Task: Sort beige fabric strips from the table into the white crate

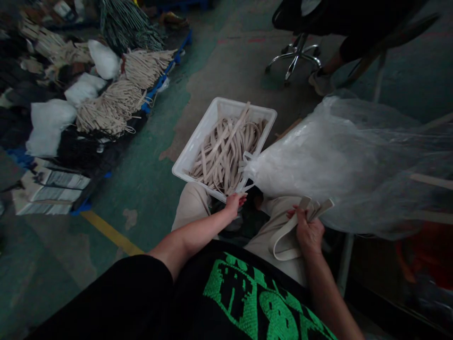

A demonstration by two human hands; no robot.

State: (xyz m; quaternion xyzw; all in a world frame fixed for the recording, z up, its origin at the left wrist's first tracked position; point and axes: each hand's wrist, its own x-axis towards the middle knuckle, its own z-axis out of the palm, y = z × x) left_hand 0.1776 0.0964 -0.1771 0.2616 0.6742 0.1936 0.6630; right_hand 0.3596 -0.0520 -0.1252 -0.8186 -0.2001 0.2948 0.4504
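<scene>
My right hand (310,232) is closed around several folded beige fabric straps (283,236), whose ends stick up above the fingers while one loop hangs down beside my thigh. At the near right corner of the white plastic tub (193,156), my left hand (236,204) has its fingers curled together. A thin white strip (248,188) shows just beyond those fingertips; whether they pinch it is unclear. Inside the tub lies a tangled heap of similar beige straps (226,151). The tub sits just in front of my knees.
A big clear plastic bag (318,146) bulges at the right, its narrow end against the tub. On the left, a blue pallet (184,45) carries strap bundles (113,104) and white packages (53,125). A wheeled chair (297,56) and a person's shoe (321,82) are ahead.
</scene>
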